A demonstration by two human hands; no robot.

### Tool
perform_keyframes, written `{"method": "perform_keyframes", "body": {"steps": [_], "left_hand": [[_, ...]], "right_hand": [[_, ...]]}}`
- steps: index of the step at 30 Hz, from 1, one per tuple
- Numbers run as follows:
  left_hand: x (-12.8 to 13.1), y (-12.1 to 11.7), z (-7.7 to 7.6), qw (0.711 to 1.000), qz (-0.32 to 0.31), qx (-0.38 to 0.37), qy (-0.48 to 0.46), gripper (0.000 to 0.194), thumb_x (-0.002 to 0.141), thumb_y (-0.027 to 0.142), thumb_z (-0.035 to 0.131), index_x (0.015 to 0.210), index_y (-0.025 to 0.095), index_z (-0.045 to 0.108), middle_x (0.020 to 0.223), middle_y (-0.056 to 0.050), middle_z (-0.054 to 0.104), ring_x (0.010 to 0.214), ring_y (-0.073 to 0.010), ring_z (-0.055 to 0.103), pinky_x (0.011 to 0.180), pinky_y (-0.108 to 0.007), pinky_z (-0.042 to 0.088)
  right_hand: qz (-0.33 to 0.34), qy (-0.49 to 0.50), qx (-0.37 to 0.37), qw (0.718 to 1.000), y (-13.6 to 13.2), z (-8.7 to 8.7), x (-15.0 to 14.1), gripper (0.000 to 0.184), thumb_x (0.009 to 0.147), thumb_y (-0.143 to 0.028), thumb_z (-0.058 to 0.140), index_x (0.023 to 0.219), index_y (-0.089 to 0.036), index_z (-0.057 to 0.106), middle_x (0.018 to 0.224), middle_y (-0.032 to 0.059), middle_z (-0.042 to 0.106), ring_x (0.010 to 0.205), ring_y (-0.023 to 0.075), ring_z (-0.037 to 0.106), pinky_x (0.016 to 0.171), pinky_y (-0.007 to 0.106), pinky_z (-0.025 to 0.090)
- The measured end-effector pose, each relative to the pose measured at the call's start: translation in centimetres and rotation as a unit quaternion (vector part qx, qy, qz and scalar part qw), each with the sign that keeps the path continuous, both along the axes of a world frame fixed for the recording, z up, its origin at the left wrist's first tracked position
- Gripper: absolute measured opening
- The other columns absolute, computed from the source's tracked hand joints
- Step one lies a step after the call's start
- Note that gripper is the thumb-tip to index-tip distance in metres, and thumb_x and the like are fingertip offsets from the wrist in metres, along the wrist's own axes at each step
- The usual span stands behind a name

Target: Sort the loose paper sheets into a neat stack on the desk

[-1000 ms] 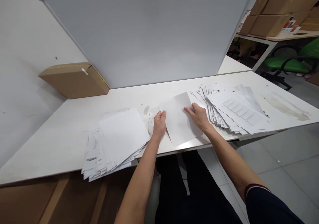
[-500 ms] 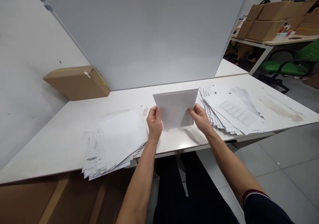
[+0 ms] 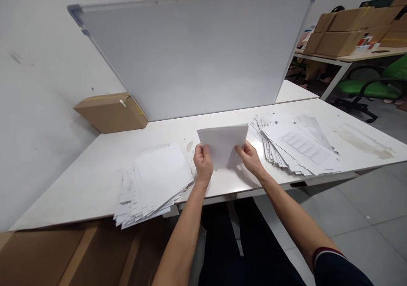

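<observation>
A sheet of paper [image 3: 222, 144] is held up over the desk, its side facing me blank and in shade. My left hand [image 3: 203, 163] is closed on its left edge, thumb in front. At the right edge my right hand [image 3: 250, 158] pinches the same sheet, also with the thumb in front. To the left lies an uneven stack of papers [image 3: 162, 176], a blank sheet on top. A second, fanned-out pile of papers [image 3: 302, 146] lies to the right, with a printed table on its top sheet.
A whiteboard [image 3: 197, 57] leans upright behind the white desk [image 3: 79, 180]. A cardboard box [image 3: 114, 114] stands tilted against the wall at left. More cardboard boxes [image 3: 341, 42] sit on another table, near a green chair [image 3: 365, 90]. Cardboard [image 3: 41, 256] lies below the desk's front edge.
The view has tilted up, showing the whiteboard's top edge. Both hands still hold the sheet; they are slightly closer together and its top edge is tipped more toward me.
</observation>
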State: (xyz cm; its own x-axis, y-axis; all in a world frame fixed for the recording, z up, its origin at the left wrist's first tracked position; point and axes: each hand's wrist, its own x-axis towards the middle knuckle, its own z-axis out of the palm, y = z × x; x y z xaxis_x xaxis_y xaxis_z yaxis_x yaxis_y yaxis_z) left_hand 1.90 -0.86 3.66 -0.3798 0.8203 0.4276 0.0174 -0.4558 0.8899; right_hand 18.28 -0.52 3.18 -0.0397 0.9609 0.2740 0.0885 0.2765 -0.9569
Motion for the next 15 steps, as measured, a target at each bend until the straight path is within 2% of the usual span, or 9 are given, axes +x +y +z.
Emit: {"method": "perform_keyframes", "body": {"steps": [2,5,7,10,12,15], "left_hand": [[0.1,0.1,0.1,1.0,-0.001,-0.008,-0.011,0.03,0.082,0.047,0.054,0.07,0.019,0.048,0.062,0.004,0.039,0.058,-0.0085,0.036,0.059,-0.021,0.034],[-0.2,0.4,0.0,0.997,-0.036,-0.019,-0.069,0.026,0.08,0.046,0.056,0.086,0.021,0.052,0.074,0.002,0.05,0.067,-0.0091,0.047,0.065,-0.021,0.039],[-0.8,0.5,-0.1,0.995,-0.053,-0.017,-0.086,0.037,0.077,0.044,0.061,0.106,0.023,0.05,0.095,-0.003,0.055,0.083,-0.012,0.054,0.075,-0.025,0.043],[-1.8,0.1,-0.6,0.998,-0.049,-0.024,-0.026,0.057,0.072,0.04,0.067,0.122,0.026,0.043,0.119,-0.008,0.051,0.104,-0.0163,0.053,0.09,-0.03,0.04],[-2.2,-0.4,-1.1,0.997,-0.064,-0.036,0.026,0.058,0.072,0.039,0.067,0.124,0.025,0.044,0.125,-0.01,0.049,0.114,-0.019,0.048,0.097,-0.033,0.035],[-2.2,-0.9,-2.2,0.987,-0.13,-0.066,0.063,0.049,0.076,0.041,0.063,0.119,0.023,0.05,0.122,-0.01,0.053,0.116,-0.0215,0.048,0.099,-0.035,0.034]], "right_hand": [[-0.019,-0.047,0.012,0.999,0.1,1.3,0.5,0.029,0.084,-0.047,0.045,0.093,-0.02,0.052,0.085,0.0027,0.061,0.077,0.0168,0.056,0.067,0.027,0.044],[-0.045,-0.196,0.064,0.978,-0.3,5.1,1.8,0.02,0.086,-0.039,0.043,0.085,-0.02,0.05,0.078,0.002,0.058,0.07,0.016,0.053,0.061,0.026,0.039],[-0.047,-0.328,0.106,0.938,-0.9,8.2,2.6,0.016,0.088,-0.033,0.04,0.081,-0.021,0.048,0.075,0.0021,0.056,0.065,0.015,0.049,0.057,0.025,0.034],[-0.024,-0.51,0.138,0.849,-1.7,11.7,3.2,0.015,0.089,-0.024,0.036,0.08,-0.02,0.047,0.073,0.0037,0.055,0.06,0.0147,0.044,0.054,0.026,0.027],[-0.002,-0.595,0.135,0.793,-1.9,12.5,2.9,0.014,0.089,-0.021,0.036,0.082,-0.019,0.048,0.074,0.005,0.055,0.058,0.0147,0.043,0.052,0.027,0.023],[0.043,-0.657,0.119,0.743,-1.7,11.6,2.3,0.015,0.09,-0.019,0.035,0.084,-0.018,0.049,0.076,0.0064,0.057,0.056,0.0142,0.042,0.05,0.028,0.02]]}}
